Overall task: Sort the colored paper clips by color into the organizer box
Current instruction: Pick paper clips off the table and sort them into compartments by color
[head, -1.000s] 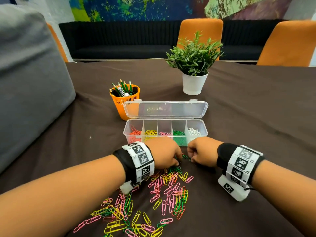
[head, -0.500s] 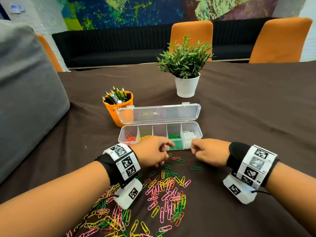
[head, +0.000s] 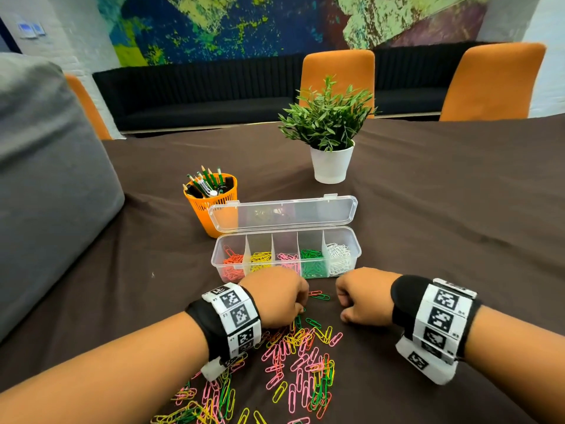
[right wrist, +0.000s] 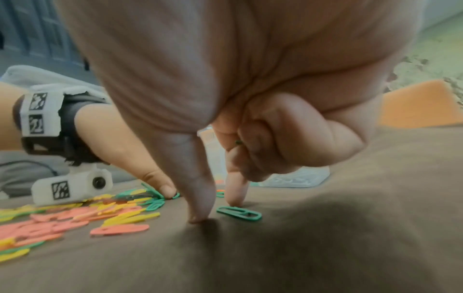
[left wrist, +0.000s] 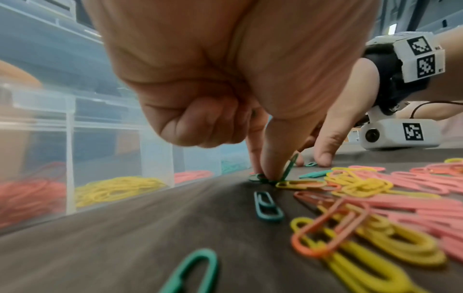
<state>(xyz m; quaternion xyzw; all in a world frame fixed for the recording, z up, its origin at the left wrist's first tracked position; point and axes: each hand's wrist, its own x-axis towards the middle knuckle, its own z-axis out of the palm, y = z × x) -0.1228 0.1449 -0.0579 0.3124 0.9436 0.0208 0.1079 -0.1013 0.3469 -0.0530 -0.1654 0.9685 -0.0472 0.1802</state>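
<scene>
1. The left hand (head: 276,296) is knuckles-up on the brown-clothed counter (head: 443,209), at the far edge of the loose pile of paper clips (head: 302,359).
2. In the left wrist view its thumb and forefinger point down with their tips together, pinching a green clip (left wrist: 288,166) that stands tilted off the cloth; the other fingers (left wrist: 200,123) are curled into the palm.
3. Another green clip (left wrist: 267,206) lies flat on the cloth just nearer the wrist than those fingertips; yellow, pink and orange clips spread to their right.
4. The right hand (head: 363,296) is beside the left, apart from it, also knuckles-up.
5. In the right wrist view its thumb and forefinger reach down with a gap between them, tips on or just above the cloth. A flat green clip (right wrist: 239,213) lies between and just right of them, and whether they touch it I cannot tell.
6. The remaining right fingers (right wrist: 288,136) are folded; a speck of green shows in the fold, too small to identify.
7. The organizer box (head: 287,250) sits just beyond both sets of fingers, lid open and tipped back.
8. Its compartments, left to right, hold orange, yellow, pink, green and white clips.
9. Beyond the box stand an orange pencil cup (head: 211,197) and a potted plant (head: 331,139).
</scene>
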